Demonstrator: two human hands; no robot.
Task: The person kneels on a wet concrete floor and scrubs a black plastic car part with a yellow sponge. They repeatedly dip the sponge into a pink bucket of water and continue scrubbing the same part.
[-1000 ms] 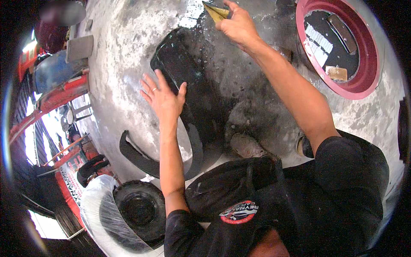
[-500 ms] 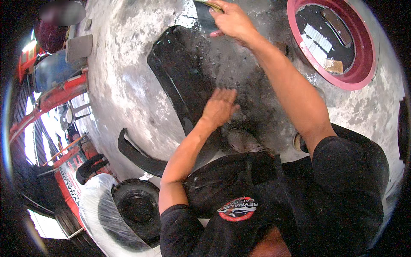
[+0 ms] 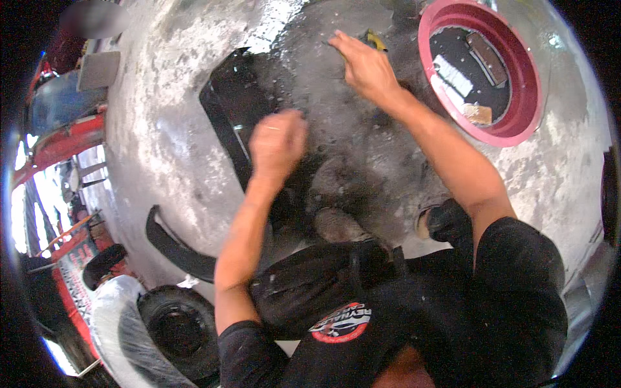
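A long, glossy black panel (image 3: 223, 110) lies wet on the concrete floor. Above it hovers my left hand (image 3: 277, 145), smeared by motion, its fingers too blurred to read. To the right, my right hand (image 3: 372, 72) is over the wet floor, palm down with the fingers together. A thin piece with yellow and dark parts (image 3: 376, 41) shows past its far side, and slivers peek out by the thumb and fingertips. It looks held under the hand, which hides most of it.
A maroon basin (image 3: 530, 107) at the far right holds liquid, a dark block (image 3: 486, 59) and a tan block (image 3: 477, 114). At left lie a curved black strip (image 3: 171, 249) and a tyre (image 3: 178, 330). My shoe (image 3: 339, 226) is close to the panel.
My right hand has come nearer from the far edge, beyond the panel. My left hand has risen and shifted left over the panel. The whole view has shifted slightly.
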